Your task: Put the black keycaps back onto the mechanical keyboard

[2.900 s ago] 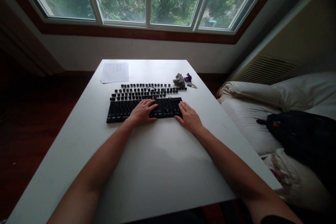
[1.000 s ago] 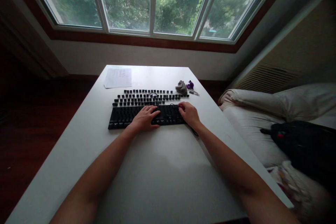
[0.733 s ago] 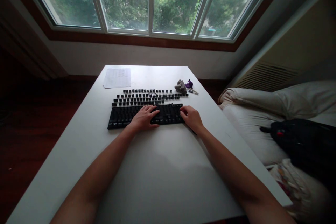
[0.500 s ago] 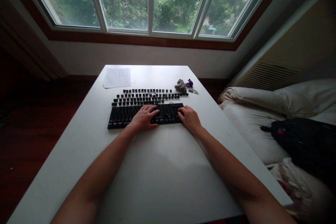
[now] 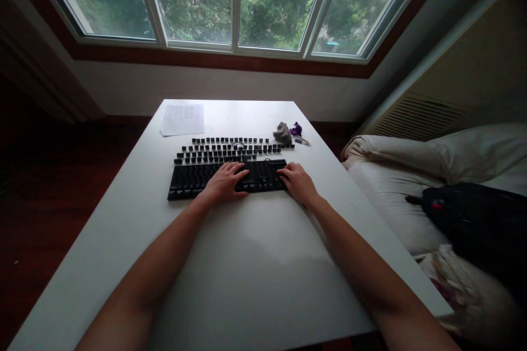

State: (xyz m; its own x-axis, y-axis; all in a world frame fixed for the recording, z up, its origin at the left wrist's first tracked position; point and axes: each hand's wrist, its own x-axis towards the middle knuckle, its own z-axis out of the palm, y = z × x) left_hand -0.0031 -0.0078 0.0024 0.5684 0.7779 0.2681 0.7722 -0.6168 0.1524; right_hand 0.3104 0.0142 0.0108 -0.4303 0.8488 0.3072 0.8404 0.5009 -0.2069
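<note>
A black keyboard point(image 5: 187, 180) lies across the white table; keycaps show along its front edge, while much of the rest looks like bare switches. My left hand point(image 5: 225, 181) rests on its middle, fingers spread and thumb out along the front edge. At the keyboard's right end is my right hand point(image 5: 298, 182), its fingers bent and the tips drawn together over the last keys. Whatever is between those fingertips is too small to make out. Behind the keyboard, several loose black keycaps point(image 5: 206, 154) stand in rows.
On the white table point(image 5: 255, 263) lie a sheet of paper point(image 5: 182, 119) at the back left, a grey cloth point(image 5: 282, 133), a purple crumpled thing point(image 5: 296, 129) and small slim tools point(image 5: 303, 141) at the back right. A sofa point(image 5: 387, 197) with a black bag point(image 5: 473, 225) stands to the right.
The whole view has shifted very slightly. Both hands keep nearly the same places on the keyboard, and the loose keycaps have not visibly moved.
</note>
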